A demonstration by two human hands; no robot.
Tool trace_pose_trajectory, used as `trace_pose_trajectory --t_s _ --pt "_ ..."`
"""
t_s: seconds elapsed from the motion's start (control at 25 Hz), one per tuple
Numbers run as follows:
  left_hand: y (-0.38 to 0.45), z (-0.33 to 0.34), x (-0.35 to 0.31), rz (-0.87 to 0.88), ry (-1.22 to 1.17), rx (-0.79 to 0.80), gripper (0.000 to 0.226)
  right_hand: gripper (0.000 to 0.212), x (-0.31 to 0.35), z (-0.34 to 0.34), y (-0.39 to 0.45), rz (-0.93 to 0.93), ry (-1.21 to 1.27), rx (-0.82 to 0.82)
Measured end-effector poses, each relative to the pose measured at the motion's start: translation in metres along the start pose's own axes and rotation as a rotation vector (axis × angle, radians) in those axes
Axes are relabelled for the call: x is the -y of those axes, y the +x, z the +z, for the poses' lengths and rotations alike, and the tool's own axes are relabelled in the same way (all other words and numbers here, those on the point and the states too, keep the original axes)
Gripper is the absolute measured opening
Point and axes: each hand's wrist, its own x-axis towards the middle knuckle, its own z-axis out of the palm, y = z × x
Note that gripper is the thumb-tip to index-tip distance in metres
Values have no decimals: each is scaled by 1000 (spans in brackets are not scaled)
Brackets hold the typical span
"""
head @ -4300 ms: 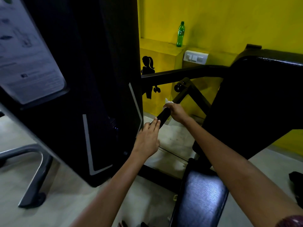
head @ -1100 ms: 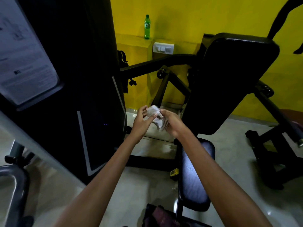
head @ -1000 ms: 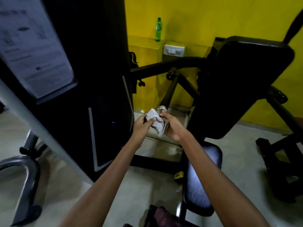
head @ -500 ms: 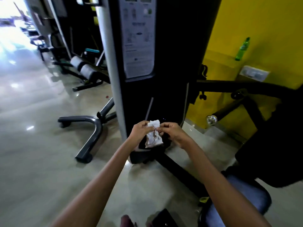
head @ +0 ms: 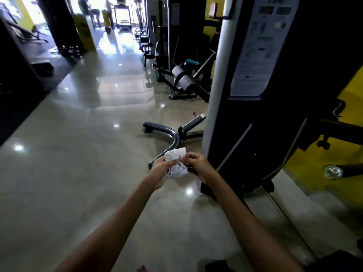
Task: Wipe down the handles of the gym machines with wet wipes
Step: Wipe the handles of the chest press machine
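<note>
Two hands met left of the black machine (head: 255,114): my left hand (head: 160,172) and right hand (head: 199,167) both pinched one crumpled white wipe (head: 176,162), arms outstretched.

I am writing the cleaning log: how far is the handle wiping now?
Done: cannot be judged from this view. In hand: both the left hand and the right hand hold the crumpled wet wipe in the air, touching no handle. Left: the chrome-capped handle at the right edge and the machines down the aisle seem untouched.
</note>
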Motion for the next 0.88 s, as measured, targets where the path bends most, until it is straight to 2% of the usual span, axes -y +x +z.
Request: trace_pose_trajectory --t_s 0.16,0.36,0.48,0.6,0.72,0.88 --pt "11 -50 -32 6 -30 32 22 18 13 44 46 0 10 16" --pt "44 -118 -73 52 -68 -49 24 16 31 111 112 -71 -59 80" --pt "74 -171 -100 54 -95 -114 24 22 44 159 154 -147 -177 117" --pt "103 -221 -119 -54 -224 -184 23 29 48 197 192 -278 -273 141" --pt "118 -256 -130 -143 -313 -145 25 27 39 225 224 -417 -424 162" --pt "136 -292 -154 -132 -331 -142 25 22 37 258 270 -505 -685 167"
